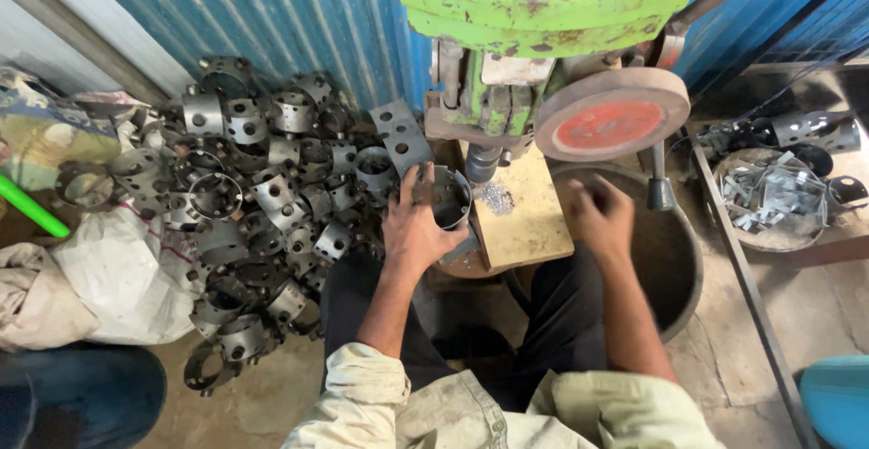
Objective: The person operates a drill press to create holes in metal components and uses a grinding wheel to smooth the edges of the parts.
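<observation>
My left hand [412, 227] grips a perforated grey metal ring [448, 197] and holds it at the edge of the wooden work plate [529, 223], under the punch [482, 161] of a green press [543, 1]. My right hand [599, 218] hovers blurred just right of the plate, fingers curled, with nothing visible in it. It is below the press's round red-faced wheel [611, 123] and next to a black-knobbed lever [659, 186]. Metal shavings [496, 198] lie on the plate.
A large heap of similar perforated metal rings [253, 195] lies on the floor to the left, beside white sacks [118, 277]. A dark round tub [670, 250] stands at the right. Further right, a bowl of small metal pieces [769, 200]. Blue corrugated wall [272, 14] behind.
</observation>
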